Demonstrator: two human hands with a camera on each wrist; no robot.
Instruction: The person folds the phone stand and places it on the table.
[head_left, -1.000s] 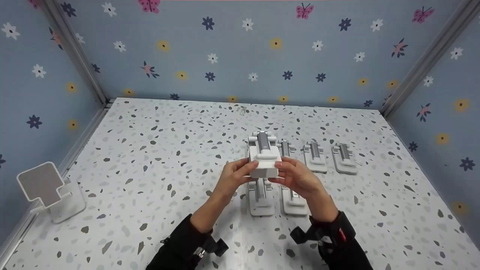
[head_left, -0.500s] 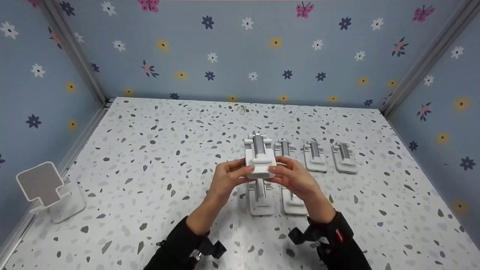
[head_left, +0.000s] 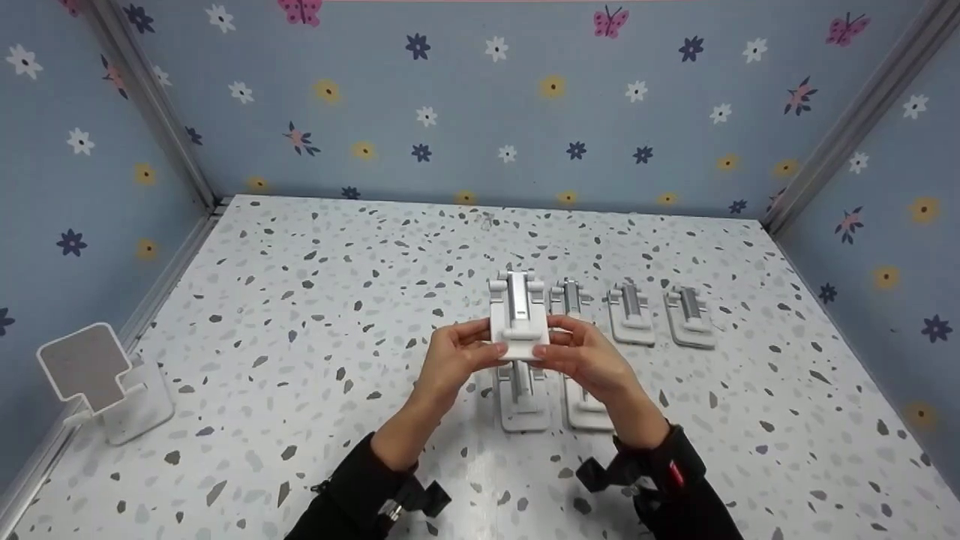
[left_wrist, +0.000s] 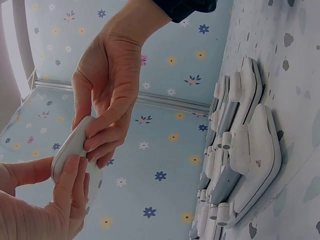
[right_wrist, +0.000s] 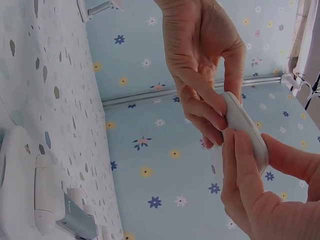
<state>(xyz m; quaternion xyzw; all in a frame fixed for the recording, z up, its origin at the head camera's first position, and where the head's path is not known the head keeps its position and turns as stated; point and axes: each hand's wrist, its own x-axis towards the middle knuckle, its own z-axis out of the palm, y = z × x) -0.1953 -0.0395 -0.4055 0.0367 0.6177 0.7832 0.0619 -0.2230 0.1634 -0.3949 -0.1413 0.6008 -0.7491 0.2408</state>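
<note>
A folded white phone stand [head_left: 519,330] with a shiny grey arm is held up over the table between both hands. My left hand [head_left: 456,356] pinches its lower left edge, thumb in front and fingers behind. On the opposite edge, my right hand [head_left: 592,360] grips it the same way. The left wrist view shows the held phone stand [left_wrist: 70,145] edge-on, with fingertips pressed on its underside. Behind and below it lie other folded phone stands, among them one phone stand [head_left: 523,409] nearest the front, partly covered by the hands.
To the right, a phone stand [head_left: 631,315] and another phone stand [head_left: 690,319] lie folded in the back row. An unfolded phone stand [head_left: 82,367] stands at the far left. Patterned wall panels [head_left: 480,112] enclose the speckled table [head_left: 337,300].
The held phone stand has shifted slightly left and tilted, so its top face shows more and its thick front edge less. Both hands moved with it. The stands on the table are unmoved.
</note>
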